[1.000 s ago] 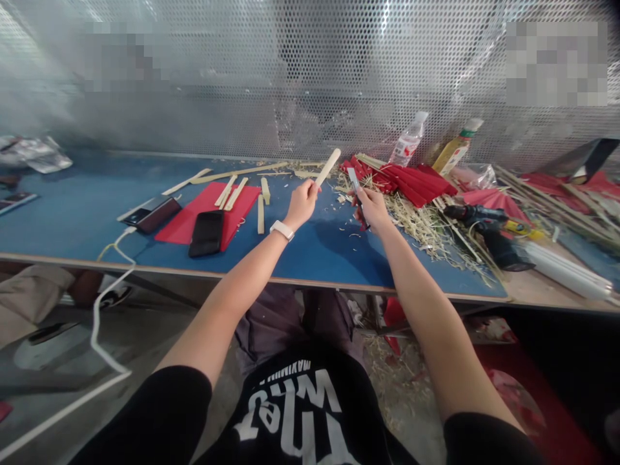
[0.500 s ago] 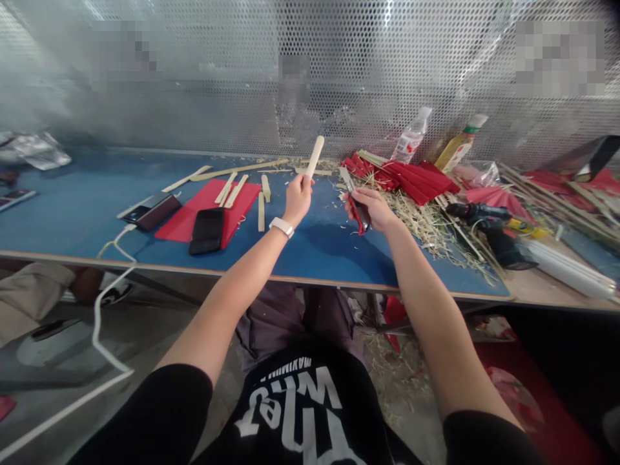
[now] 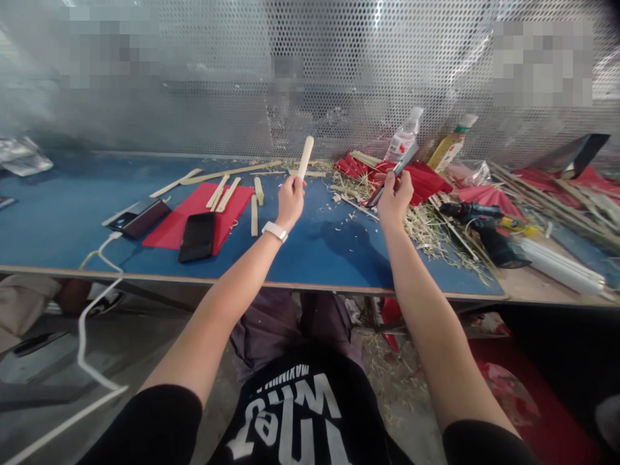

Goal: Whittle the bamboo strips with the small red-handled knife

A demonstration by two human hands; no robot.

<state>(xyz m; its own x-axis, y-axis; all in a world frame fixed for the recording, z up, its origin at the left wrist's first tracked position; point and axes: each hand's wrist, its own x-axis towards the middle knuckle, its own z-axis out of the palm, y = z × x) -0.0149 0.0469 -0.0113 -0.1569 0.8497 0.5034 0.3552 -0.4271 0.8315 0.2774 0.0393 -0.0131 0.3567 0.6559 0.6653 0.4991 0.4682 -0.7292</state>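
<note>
My left hand (image 3: pixel 291 201) is closed around the lower end of a pale bamboo strip (image 3: pixel 306 157), whose rounded tip points up and away from me. To the right, my right hand (image 3: pixel 396 197) grips a knife (image 3: pixel 398 169) with a grey blade and a dark handle, partly hidden by the fingers. The blade slants up to the right, apart from the strip. Several short bamboo pieces (image 3: pixel 254 215) lie left of my left hand, some on a red sheet (image 3: pixel 167 226). Thin shavings (image 3: pixel 423 226) are heaped beyond and beside my right hand.
A black phone (image 3: pixel 197 237) rests on the red sheet, with a cabled device (image 3: pixel 138 218) to its left. Red folded cloth (image 3: pixel 426 184), a clear bottle (image 3: pixel 404 134), a yellow bottle (image 3: pixel 450 147) and a power drill (image 3: pixel 484 226) crowd the right. Perforated metal (image 3: pixel 223 97) stands behind the blue table (image 3: pixel 310 258).
My right hand has turned and risen, swinging the knife from pointing up-left to up-right. My left hand still holds the strip. The whole view has shifted slightly.
</note>
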